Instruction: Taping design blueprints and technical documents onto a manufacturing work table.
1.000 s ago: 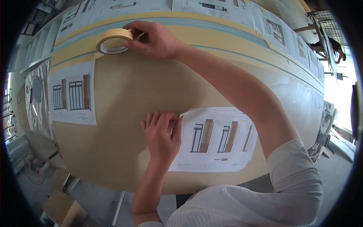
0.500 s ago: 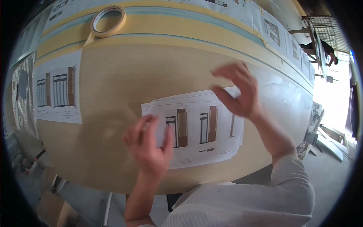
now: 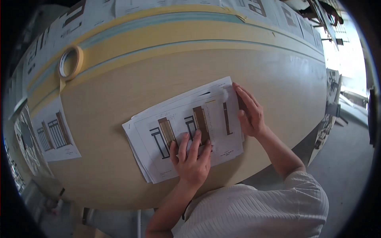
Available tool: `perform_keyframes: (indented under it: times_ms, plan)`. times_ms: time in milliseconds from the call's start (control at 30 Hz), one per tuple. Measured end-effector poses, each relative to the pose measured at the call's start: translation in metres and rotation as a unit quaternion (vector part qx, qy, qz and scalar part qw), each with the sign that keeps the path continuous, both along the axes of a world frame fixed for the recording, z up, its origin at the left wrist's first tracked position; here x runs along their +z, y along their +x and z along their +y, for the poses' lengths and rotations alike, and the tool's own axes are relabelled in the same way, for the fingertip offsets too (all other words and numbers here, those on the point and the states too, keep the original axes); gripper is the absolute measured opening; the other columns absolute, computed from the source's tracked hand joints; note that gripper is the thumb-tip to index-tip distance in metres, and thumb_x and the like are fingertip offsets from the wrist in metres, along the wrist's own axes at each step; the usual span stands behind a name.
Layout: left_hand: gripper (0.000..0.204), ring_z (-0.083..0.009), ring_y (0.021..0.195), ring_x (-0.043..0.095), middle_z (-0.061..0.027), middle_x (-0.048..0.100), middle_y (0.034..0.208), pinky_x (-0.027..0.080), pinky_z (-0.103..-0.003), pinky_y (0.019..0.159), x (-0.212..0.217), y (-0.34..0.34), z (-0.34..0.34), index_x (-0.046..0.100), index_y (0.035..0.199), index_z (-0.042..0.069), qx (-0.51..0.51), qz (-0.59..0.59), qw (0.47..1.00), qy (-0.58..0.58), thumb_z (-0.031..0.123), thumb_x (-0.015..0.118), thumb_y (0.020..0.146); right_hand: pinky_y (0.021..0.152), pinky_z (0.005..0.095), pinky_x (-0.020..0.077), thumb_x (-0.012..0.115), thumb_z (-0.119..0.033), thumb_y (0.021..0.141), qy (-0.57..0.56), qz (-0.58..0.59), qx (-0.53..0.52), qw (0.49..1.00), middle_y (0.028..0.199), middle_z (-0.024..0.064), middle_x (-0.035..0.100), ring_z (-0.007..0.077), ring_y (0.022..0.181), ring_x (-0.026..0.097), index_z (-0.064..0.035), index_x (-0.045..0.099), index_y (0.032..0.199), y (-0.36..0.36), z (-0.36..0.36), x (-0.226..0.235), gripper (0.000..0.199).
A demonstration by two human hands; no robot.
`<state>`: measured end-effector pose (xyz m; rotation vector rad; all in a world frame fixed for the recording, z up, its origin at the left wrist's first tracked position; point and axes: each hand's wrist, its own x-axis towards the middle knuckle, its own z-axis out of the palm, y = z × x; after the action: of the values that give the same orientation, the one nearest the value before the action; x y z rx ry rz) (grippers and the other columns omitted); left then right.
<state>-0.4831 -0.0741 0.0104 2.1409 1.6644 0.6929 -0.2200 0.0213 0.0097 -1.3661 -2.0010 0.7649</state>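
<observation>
Pale wood worktop [image 3: 119,99], tape roll [image 3: 70,62] far left. I've got left hand [image 3: 193,160] flat on the paper stack [image 3: 174,127] mid-worktop, right hand [image 3: 249,111] flat on its right edge; fingers spread, gripping nothing.

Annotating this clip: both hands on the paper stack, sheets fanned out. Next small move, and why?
Probably square the stack: the sheets are fanned, with offset edges showing along its left and lower sides. The left hand lies flat on the top sheet, and the right hand rests at the stack's right edge, placed to push the sheets into line. The tape roll lies far off, near the table's far-left side.
</observation>
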Motion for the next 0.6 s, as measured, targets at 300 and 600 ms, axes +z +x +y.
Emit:
perform_keyframes:
  times_ms: [300, 600]
  plan:
    - [0.003, -0.0267, 0.126, 0.064, 0.0004, 0.077, 0.121, 0.038, -0.050, 0.115, 0.002, 0.005, 0.014, 0.076, 0.091, 0.014, 0.035, 0.007, 0.999, 0.024, 0.013, 0.078, 0.090, 0.118, 0.0496, 0.0447, 0.053, -0.027, 0.112, 0.037, 0.021, -0.021, 0.999, 0.154, 0.0314, 0.056, 0.0417, 0.143, 0.057, 0.0118, 0.048, 0.154, 0.012, -0.023, -0.004, 0.057]
    - [0.036, -0.0283, 0.128, 0.064, -0.0119, 0.066, 0.141, 0.047, -0.045, 0.109, 0.026, -0.094, -0.006, 0.063, 0.140, 0.002, 0.269, -0.317, 0.908, -0.047, 0.019, 0.059, 0.109, 0.130, 0.0632, 0.0185, 0.073, -0.033, 0.099, 0.002, -0.106, 0.045, 0.993, 0.166, 0.0179, 0.049, 0.0411, 0.157, 0.041, -0.0115, 0.054, 0.157, -0.030, -0.025, 0.026, 0.065]
